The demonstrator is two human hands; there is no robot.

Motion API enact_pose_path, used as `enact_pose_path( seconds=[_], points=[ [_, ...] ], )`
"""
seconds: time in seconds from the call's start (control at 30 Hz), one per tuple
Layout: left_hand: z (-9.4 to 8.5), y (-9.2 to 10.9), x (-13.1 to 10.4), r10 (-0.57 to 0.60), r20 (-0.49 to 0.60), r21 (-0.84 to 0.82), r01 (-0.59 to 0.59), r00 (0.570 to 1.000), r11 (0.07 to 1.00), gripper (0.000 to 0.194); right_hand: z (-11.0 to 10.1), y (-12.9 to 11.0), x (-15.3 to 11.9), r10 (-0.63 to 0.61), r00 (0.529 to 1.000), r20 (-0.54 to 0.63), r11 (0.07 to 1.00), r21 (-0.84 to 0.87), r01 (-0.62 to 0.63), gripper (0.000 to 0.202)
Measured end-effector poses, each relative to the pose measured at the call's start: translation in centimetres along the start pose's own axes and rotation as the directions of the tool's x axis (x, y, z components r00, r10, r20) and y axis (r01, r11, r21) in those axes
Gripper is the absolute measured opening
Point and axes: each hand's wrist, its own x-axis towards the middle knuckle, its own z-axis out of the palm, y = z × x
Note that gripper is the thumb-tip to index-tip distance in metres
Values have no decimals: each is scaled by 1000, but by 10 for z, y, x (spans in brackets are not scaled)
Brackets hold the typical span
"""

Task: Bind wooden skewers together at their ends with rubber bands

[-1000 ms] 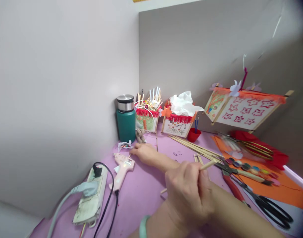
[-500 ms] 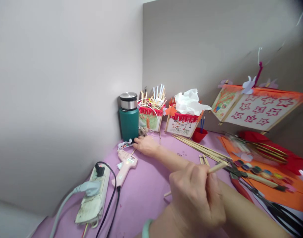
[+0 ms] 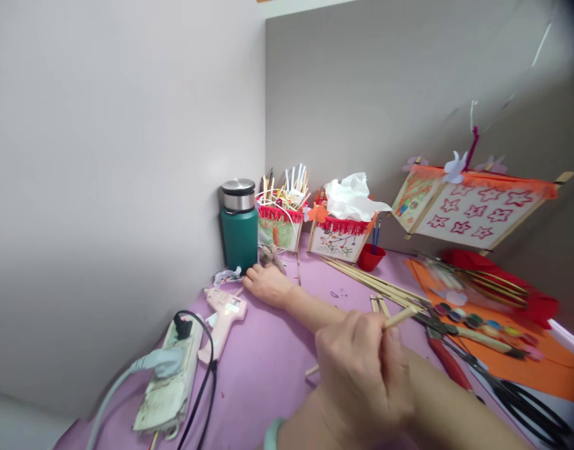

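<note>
My left hand [image 3: 362,372] is close to the camera, with a pale green bangle [image 3: 272,432] on its wrist. It is shut on a thin wooden stick [image 3: 399,318] that points up and to the right. My right arm crosses behind it, and my right hand [image 3: 267,284] lies on the purple table cover [image 3: 268,356]. Its fingertips are at the foot of the green flask [image 3: 239,228], beside a crumpled wrapper [image 3: 225,275]. Nothing shows in that hand. A pink glue gun [image 3: 220,317] lies just left of it.
A power strip [image 3: 169,381] with a black cable lies front left. Two decorated boxes [image 3: 280,222] [image 3: 338,234] hold sticks and tissue by the back wall. Long bamboo sticks [image 3: 376,282], scissors [image 3: 526,400], paint pots [image 3: 469,319], orange paper [image 3: 540,362] and a paper lantern [image 3: 469,209] fill the right.
My right hand has moved away from the glue gun's tip to the base of the green flask. My left hand keeps its hold on the stick.
</note>
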Motion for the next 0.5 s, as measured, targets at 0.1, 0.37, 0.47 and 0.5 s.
enact_pose_path(
  seconds=[0.1, 0.37, 0.47, 0.5],
  points=[
    [1, 0, 0, 12, -14, -3, -12, 1000, 1000, 14, 3, -2, 0, 93, 995, -21, 995, -20, -94, 19],
    [2, -1, 0, 17, -1, -4, -18, 1000, 1000, 14, 4, 9, 5, 279, 957, -78, 957, -58, -284, 24],
    [2, 0, 0, 13, 2, -10, -13, 1000, 1000, 16, -1, 19, 6, 308, 946, -98, 947, -64, -314, 23],
    [2, 0, 0, 8, 0, -10, -8, 1000, 1000, 17, -3, 22, 6, 309, 945, -103, 946, -64, -317, 23]
  ],
)
